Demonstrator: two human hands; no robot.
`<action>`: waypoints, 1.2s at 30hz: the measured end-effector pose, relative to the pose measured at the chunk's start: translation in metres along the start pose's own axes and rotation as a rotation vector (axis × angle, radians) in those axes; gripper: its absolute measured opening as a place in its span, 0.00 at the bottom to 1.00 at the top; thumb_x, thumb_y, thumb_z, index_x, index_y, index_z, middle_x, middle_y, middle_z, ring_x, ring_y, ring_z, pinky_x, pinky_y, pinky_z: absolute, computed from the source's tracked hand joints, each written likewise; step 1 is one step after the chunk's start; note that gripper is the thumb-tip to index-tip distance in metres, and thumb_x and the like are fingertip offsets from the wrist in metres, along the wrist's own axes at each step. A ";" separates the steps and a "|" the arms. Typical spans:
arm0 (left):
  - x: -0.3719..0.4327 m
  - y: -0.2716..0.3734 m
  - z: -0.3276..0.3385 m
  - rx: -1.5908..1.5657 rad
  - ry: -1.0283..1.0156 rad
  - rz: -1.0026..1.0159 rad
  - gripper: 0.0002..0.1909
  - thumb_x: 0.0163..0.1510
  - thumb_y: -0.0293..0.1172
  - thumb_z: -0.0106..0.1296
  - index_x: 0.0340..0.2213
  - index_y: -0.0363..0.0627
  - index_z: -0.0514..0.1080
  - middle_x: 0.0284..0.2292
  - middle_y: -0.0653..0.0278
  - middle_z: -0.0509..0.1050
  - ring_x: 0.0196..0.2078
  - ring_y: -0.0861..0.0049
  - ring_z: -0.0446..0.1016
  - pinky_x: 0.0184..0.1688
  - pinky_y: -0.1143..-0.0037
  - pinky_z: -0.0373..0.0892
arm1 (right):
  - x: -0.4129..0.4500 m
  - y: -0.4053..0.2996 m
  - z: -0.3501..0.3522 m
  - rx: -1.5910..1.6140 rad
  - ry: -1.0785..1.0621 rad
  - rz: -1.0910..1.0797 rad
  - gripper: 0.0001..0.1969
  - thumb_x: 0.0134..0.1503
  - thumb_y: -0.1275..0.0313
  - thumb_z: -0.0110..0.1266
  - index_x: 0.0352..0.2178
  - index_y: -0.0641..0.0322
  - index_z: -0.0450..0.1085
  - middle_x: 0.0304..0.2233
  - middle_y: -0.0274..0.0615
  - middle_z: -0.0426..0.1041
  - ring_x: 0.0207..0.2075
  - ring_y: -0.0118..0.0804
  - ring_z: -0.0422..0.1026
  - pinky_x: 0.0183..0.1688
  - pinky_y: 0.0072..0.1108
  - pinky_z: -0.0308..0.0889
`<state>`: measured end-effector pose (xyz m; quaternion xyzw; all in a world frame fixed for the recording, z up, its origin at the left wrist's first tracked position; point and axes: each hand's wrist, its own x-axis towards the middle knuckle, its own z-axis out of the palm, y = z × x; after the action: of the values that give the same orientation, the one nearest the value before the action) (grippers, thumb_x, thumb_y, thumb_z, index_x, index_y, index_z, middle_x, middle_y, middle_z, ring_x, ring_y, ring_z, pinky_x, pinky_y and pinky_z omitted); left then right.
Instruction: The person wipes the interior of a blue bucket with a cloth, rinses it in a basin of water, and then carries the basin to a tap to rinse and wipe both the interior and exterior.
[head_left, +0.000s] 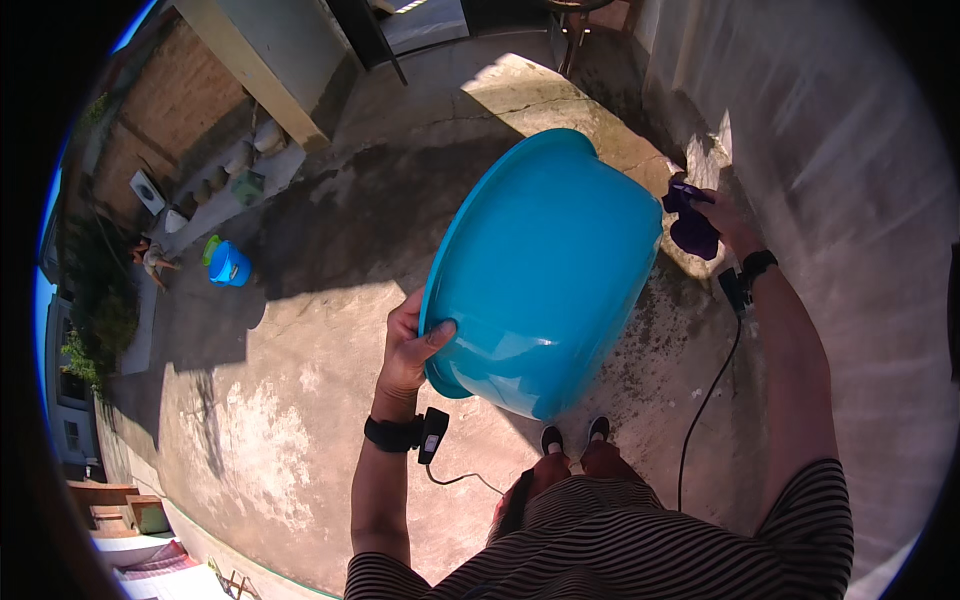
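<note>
A large blue plastic basin (547, 270) is held up in front of me, tilted on its side, its outer wall towards me and its inside hidden. My left hand (412, 341) grips its rim at the lower left, thumb on the outside. To the right of the basin, apart from its base, my right hand (726, 217) holds a dark purple cloth (694, 225) that hangs bunched from the fingers. Both wrists wear black straps with small cabled devices.
A bright blue bucket (229, 264) stands on the concrete ground at the left, touching a green container (211, 247). Another person (154, 259) is near them. A rough wall (832, 225) runs along my right. Stones and a green block lie by the far left wall.
</note>
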<state>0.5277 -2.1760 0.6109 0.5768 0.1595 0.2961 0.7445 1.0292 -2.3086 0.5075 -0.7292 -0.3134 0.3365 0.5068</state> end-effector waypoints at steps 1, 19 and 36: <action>-0.002 0.007 -0.007 -0.034 0.082 -0.010 0.25 0.46 0.27 0.52 0.46 0.34 0.62 0.38 0.61 0.71 0.38 0.78 0.70 0.43 0.79 0.65 | -0.010 -0.001 0.013 0.378 0.095 0.110 0.13 0.49 0.70 0.54 0.35 0.66 0.69 0.33 0.41 0.71 0.32 0.34 0.71 0.31 0.24 0.66; 0.084 0.012 0.019 0.179 0.183 0.119 0.20 0.53 0.26 0.46 0.47 0.33 0.61 0.38 0.63 0.71 0.38 0.82 0.68 0.41 0.81 0.65 | -0.033 -0.233 0.147 -0.812 -0.343 -1.360 0.23 0.53 0.56 0.47 0.47 0.58 0.62 0.52 0.45 0.56 0.54 0.46 0.54 0.53 0.32 0.53; 0.001 0.053 -0.068 -0.184 0.447 0.185 0.21 0.49 0.35 0.48 0.41 0.32 0.64 0.34 0.55 0.71 0.34 0.71 0.71 0.36 0.74 0.69 | 0.075 -0.214 0.188 0.231 -0.765 0.007 0.27 0.56 0.52 0.42 0.50 0.61 0.59 0.46 0.40 0.65 0.44 0.29 0.65 0.48 0.18 0.59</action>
<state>0.4752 -2.1148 0.6424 0.4389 0.2390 0.4964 0.7098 0.8953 -2.0876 0.6495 -0.4906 -0.4371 0.6185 0.4310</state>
